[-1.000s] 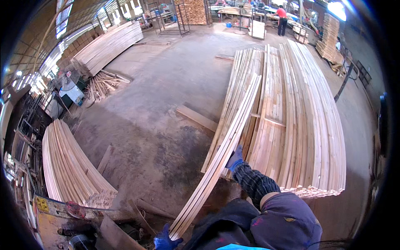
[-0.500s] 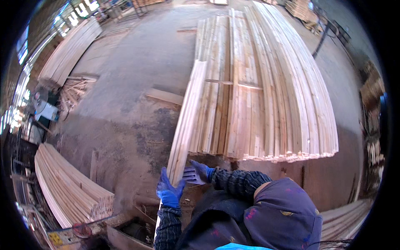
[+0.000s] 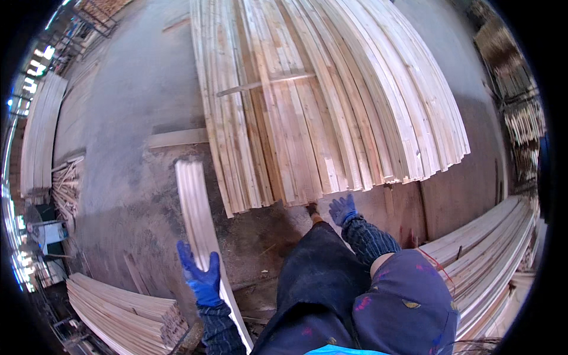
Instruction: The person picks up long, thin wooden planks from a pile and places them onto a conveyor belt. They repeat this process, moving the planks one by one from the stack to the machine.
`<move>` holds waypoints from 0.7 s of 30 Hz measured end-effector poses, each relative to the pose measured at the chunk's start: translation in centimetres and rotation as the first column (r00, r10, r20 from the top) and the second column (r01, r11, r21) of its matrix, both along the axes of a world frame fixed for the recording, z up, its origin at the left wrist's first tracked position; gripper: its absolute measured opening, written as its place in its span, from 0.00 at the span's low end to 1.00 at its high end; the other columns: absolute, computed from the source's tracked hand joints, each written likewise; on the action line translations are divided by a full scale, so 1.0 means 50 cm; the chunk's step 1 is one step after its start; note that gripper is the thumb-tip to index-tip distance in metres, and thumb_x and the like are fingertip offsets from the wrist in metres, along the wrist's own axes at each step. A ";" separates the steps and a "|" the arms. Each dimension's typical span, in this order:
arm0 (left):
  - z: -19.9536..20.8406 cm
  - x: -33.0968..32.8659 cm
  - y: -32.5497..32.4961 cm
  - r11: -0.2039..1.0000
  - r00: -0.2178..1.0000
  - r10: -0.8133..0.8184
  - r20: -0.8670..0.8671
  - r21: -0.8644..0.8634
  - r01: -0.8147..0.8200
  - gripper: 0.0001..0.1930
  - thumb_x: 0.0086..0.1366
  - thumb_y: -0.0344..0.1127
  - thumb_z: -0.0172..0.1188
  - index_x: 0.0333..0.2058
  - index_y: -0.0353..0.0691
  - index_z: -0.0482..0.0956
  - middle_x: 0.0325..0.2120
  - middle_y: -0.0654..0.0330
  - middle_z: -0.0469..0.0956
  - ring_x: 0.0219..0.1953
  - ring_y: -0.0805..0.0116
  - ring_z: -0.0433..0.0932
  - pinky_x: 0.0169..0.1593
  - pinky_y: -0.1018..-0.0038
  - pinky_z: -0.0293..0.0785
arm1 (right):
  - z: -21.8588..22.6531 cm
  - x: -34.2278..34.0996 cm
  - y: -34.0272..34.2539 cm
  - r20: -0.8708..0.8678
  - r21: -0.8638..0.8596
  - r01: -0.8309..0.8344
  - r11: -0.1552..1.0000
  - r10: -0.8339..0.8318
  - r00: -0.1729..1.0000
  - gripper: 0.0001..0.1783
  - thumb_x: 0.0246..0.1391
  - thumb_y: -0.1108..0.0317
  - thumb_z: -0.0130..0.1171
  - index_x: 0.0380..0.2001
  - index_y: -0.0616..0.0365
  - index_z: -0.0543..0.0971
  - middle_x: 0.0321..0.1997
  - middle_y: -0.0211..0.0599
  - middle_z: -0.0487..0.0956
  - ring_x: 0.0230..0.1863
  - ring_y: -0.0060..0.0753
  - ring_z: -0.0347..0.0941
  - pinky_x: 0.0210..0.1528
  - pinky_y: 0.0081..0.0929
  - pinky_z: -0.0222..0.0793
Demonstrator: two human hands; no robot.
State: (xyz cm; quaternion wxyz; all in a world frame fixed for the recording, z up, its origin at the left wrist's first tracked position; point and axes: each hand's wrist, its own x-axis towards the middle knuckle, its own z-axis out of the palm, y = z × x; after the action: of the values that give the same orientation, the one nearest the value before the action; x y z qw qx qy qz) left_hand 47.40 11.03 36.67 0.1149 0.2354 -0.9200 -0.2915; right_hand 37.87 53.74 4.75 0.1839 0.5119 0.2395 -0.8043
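Note:
My left hand [image 3: 202, 277], in a blue glove, is at the left edge of a narrow bundle of pale wooden strips [image 3: 200, 204]. Its fingers are spread, and the thumb lies across the wood; how firmly it touches is unclear. The strips slant from beside my left forearm toward the floor ahead, apart from the large stack of wooden strips [image 3: 337, 118]. My right hand [image 3: 343, 210], gloved in blue too, is empty with fingers stretched out, close to the near ends of that stack.
A loose crosspiece [image 3: 266, 84] lies over the large stack. Another lumber pile [image 3: 121, 310] sits at lower left, and long boards [image 3: 479, 242] lie at right. A flat board [image 3: 177, 138] is on the floor left of the stack. Scrap wood [image 3: 66, 183] is heaped farther left.
The narrow bundle has moved left, away from the large stack's side. My right hand has left the bundle and shifted right and forward. My left hand's fingers have spread. The view has turned.

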 end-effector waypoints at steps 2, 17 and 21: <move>0.007 -0.062 -0.002 0.997 0.999 -0.032 0.042 -0.071 0.035 0.45 0.56 0.36 0.70 0.67 0.33 0.54 0.64 0.44 0.62 0.64 0.49 0.64 0.65 0.60 0.61 | -0.041 0.009 0.063 0.030 0.043 0.216 0.976 -0.217 0.976 0.41 0.60 0.29 0.37 0.70 0.37 0.53 0.73 0.32 0.58 0.69 0.44 0.58 0.66 0.48 0.55; -0.129 -0.386 0.145 0.940 0.937 -0.308 0.163 -0.102 0.326 0.42 0.57 0.32 0.66 0.67 0.35 0.54 0.67 0.48 0.57 0.69 0.56 0.55 0.70 0.61 0.49 | -0.267 -0.108 0.141 0.261 0.064 0.818 0.572 -0.800 0.540 0.32 0.55 0.35 0.45 0.49 0.48 0.79 0.43 0.42 0.82 0.41 0.49 0.78 0.47 0.50 0.74; -0.259 -0.417 0.314 0.821 0.881 -0.451 0.145 0.455 0.345 0.43 0.58 0.34 0.67 0.68 0.35 0.53 0.67 0.48 0.56 0.69 0.54 0.56 0.69 0.61 0.53 | -0.292 -0.066 0.126 0.100 -0.097 0.825 0.557 -0.819 0.564 0.34 0.53 0.36 0.48 0.44 0.56 0.81 0.37 0.47 0.83 0.36 0.49 0.80 0.46 0.51 0.76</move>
State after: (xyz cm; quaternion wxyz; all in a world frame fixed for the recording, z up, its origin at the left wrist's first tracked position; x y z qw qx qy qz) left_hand 26.56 26.76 23.74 -0.1168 0.0898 -0.8720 -0.4669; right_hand 34.56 60.05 -9.86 -0.1736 0.5681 -0.0848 -0.8000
